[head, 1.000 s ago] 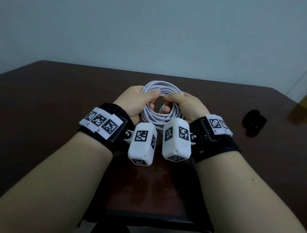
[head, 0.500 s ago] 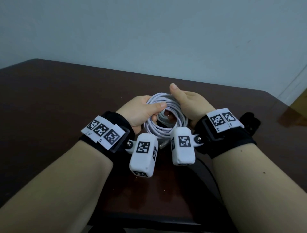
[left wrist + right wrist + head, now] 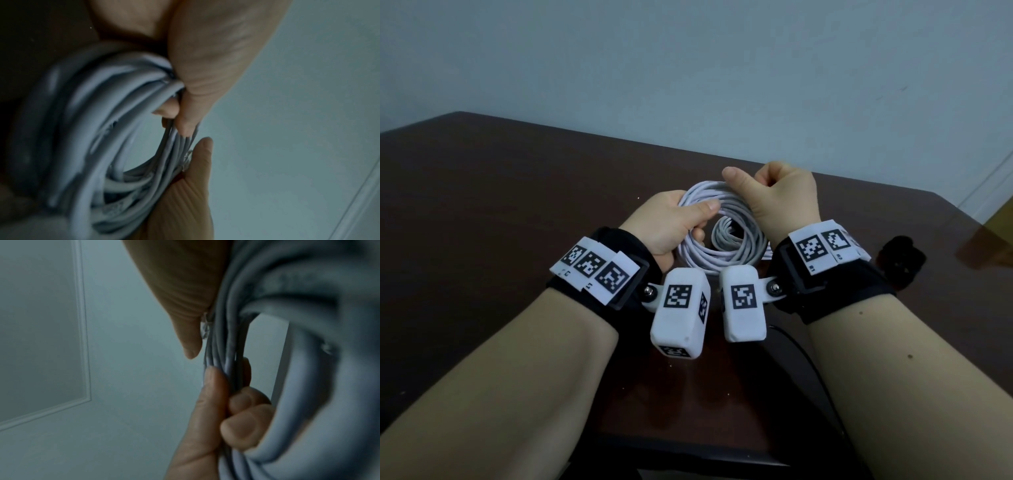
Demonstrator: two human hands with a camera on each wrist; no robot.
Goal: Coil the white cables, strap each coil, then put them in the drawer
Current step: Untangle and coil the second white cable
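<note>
We hold the white cable coil (image 3: 717,236) above the bench (image 3: 500,205): our left hand (image 3: 667,228) pinches its nine o'clock side, our right hand (image 3: 782,198) clamps one o'clock, apparently keeping loops gathered for strapping.

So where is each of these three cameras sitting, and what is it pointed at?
Head: on the person's head, looking down at the table; both forearms, left hand and right hand grip the white cable coil.
Left wrist: along the left hand; its fingers, coil, wall.
Right wrist: along the right hand; likewise.
All share the coil.
</note>
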